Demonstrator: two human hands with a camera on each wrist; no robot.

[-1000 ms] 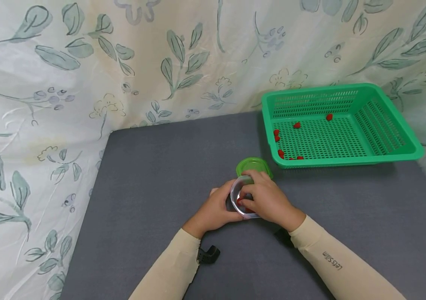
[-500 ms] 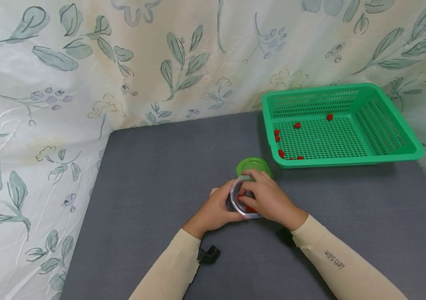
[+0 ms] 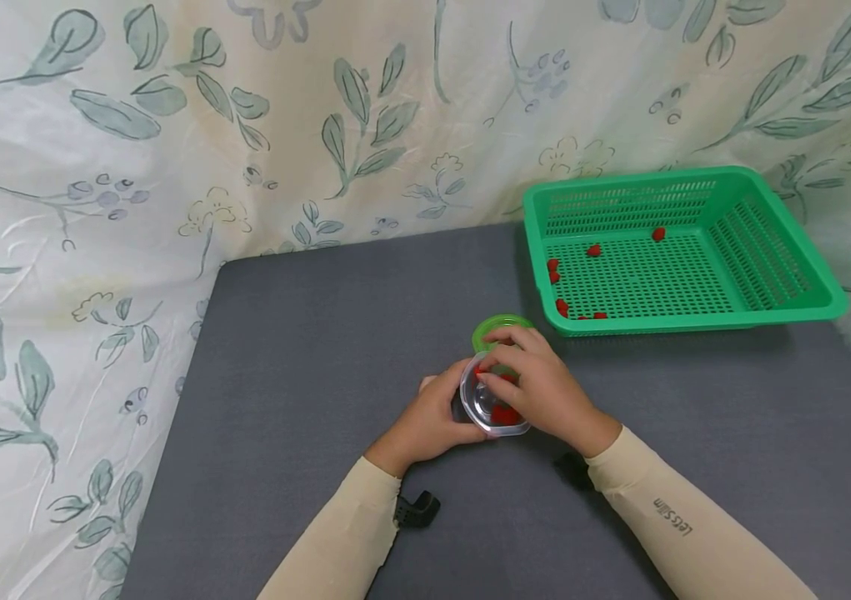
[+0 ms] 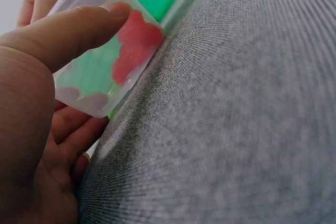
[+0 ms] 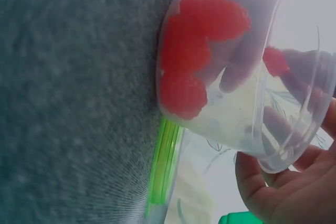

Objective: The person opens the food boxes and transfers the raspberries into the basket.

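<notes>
My left hand [image 3: 428, 421] grips a clear plastic cup [image 3: 473, 407] from its left side, the thumb across the wall in the left wrist view. Several raspberries [image 5: 184, 51] lie together in the bottom of the cup. At the cup's mouth, the fingertips of my right hand [image 3: 548, 392] pinch one raspberry [image 5: 275, 61], seen through the clear wall in the right wrist view. Right behind the cup, a green lid [image 3: 483, 329] lies on the table, partly covered by the right hand.
A green perforated basket [image 3: 695, 324] stands at the back right, with several raspberries [image 3: 593, 250] scattered along its left and far sides. A patterned cloth [image 3: 282, 125] hangs behind the grey table [image 3: 320, 350].
My right hand has risen a little from inside the cup toward its far rim, the raspberry at its fingertips. More raspberries show in the cup. The left hand keeps still.
</notes>
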